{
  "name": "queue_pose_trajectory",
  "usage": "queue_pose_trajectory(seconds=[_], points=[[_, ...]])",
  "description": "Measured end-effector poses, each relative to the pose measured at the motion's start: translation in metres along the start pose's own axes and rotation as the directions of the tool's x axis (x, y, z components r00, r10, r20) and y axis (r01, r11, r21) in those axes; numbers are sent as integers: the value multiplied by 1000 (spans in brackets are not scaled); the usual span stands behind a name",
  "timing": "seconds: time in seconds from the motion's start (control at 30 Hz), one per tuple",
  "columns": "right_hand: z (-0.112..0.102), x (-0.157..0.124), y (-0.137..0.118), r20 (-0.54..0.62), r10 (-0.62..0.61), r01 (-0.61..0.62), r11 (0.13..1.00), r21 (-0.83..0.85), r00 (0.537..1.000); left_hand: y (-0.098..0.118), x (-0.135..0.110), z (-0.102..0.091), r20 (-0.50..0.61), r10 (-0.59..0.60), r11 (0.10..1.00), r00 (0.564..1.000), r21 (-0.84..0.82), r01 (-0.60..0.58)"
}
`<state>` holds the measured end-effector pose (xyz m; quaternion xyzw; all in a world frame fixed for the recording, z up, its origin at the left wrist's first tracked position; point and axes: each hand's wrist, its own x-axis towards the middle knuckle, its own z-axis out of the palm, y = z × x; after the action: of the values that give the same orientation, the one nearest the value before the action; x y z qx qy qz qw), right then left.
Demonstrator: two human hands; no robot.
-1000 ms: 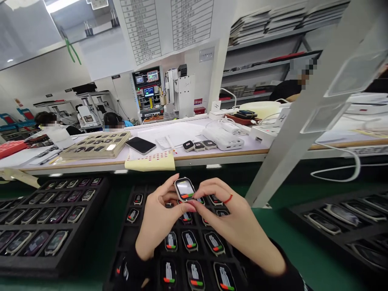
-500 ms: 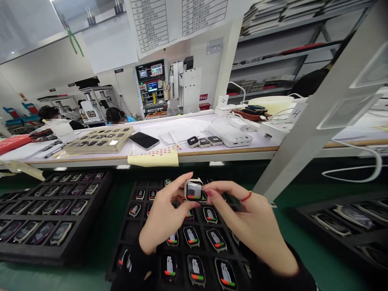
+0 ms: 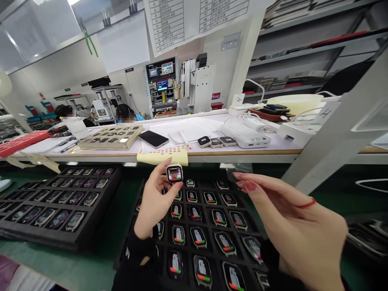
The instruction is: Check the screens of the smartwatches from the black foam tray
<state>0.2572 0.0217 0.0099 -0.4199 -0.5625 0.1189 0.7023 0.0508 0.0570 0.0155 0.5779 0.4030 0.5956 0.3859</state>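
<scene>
Between the fingers and thumb of my left hand (image 3: pixel 159 194) is a small square smartwatch (image 3: pixel 174 173) with a pale case and no strap. Its lit screen faces me, with a picture and a red and green strip at the bottom. Off to the right, my right hand (image 3: pixel 294 218) pinches a thin clear film (image 3: pixel 232 174), apart from the watch. Below both hands, a black foam tray (image 3: pixel 188 246) holds several more watches, each in its own slot, many with lit screens. My forearms cover parts of this tray.
To the left lies another black tray (image 3: pixel 87 218) of watches. A third group of watches (image 3: pixel 368 238) is at the far right. On the shelf are a phone (image 3: pixel 153 139), a beige tray (image 3: pixel 109 145), a white power bank (image 3: pixel 247 136) and cables. A slanted metal post (image 3: pixel 336 125) rises at right.
My right hand has drawn away from the watch to the right, with the clear film in its fingers. The watch in my left hand now shows a clearer picture. The view has turned slightly left.
</scene>
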Motion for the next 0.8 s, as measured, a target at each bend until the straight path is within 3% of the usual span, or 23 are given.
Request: queue_pose_trajectory(seconds=[0.2,0.37,0.47,0.53,0.7,0.8], points=[[2,1,-15,-61,171,-161,977,142,983,-3,1,-3,-22,44,999,999,-13,-44],[4,0,-9,-32,130,-125,984,124,991,-2,0,-1,-36,40,999,999,-18,-40],[6,0,-3,24,28,-31,989,148,999,-1,-3,3,15,10,1000,1000,-10,-10],[8,1,-1,80,23,-35,986,160,997,-1,-6,7,70,-8,1000,998,-15,9],[12,2,1,258,135,-184,967,175,957,-1,-12,20,148,-25,1000,989,-10,27],[15,0,0,303,206,-268,947,178,931,2,-17,26,156,-36,998,987,48,29]])
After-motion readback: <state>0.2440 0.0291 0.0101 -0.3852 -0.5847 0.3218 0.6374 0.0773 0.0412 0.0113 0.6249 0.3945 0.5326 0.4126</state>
